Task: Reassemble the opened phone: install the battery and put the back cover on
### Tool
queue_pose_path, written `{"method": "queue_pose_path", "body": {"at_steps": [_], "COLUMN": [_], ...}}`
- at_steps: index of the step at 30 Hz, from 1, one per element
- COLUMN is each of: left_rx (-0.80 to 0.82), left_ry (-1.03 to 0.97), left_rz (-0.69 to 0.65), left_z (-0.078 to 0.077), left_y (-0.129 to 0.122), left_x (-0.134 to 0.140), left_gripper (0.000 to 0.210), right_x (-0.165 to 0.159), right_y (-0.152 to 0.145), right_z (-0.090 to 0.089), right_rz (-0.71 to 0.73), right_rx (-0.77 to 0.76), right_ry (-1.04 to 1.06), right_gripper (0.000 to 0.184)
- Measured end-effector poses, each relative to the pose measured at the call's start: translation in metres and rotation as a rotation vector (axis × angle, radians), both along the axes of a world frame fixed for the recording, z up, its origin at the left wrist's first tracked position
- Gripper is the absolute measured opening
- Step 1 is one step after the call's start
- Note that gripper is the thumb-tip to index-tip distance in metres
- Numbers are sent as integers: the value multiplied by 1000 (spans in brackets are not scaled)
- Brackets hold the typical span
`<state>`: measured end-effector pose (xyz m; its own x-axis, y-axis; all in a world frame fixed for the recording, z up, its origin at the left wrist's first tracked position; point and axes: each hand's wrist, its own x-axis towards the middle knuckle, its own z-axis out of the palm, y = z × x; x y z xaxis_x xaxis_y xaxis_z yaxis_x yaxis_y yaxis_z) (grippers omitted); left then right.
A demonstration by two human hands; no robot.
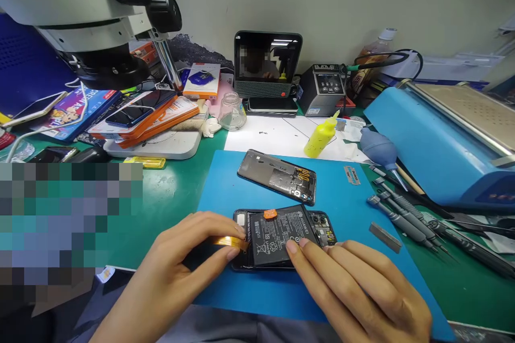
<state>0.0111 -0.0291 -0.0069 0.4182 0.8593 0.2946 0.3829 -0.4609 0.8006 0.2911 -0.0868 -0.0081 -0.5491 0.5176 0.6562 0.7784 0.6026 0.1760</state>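
Note:
My left hand (189, 254) is closed in a pinch on a shiny gold-orange flex cable (227, 240), at the left end of an opened phone (237, 264). A black HUAWEI battery (277, 233) lies askew over the phone body, its top edge sticking out past the frame. An orange tab (270, 214) sits on the battery's upper edge. My right hand (358, 284) has its fingers stretched out, with the fingertips resting on the battery's lower right. Just beyond lies a detached phone part (277, 176), dark, with bare inner parts at its right end.
A blue mat (217, 182) lies under the phone parts. Screwdrivers (402, 220), a metal blade (385, 237) and an air blower (378, 147) are to the right, near a blue machine (434, 155). A yellow bottle (322, 136) stands behind. A microscope (108, 27) overhangs the left.

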Motion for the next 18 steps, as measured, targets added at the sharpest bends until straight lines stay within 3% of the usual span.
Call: {"method": "queue_pose_path", "body": {"at_steps": [5,14,18], "left_rx": [-38,-145,-165], "left_ry": [28,38,41], "left_rz": [24,-11,-16], "left_z": [-3,-3,-5], "left_y": [2,2,1], "left_x": [-5,-9,-11], "left_gripper": [18,18,19], "right_x": [-1,7,13], "right_y": [-3,-4,-3], "right_z": [3,-16,-15], "right_rz": [-42,14,46], "right_rx": [-137,-177,-235], "right_ry": [-28,49,19], "right_gripper": [39,42,44]}}
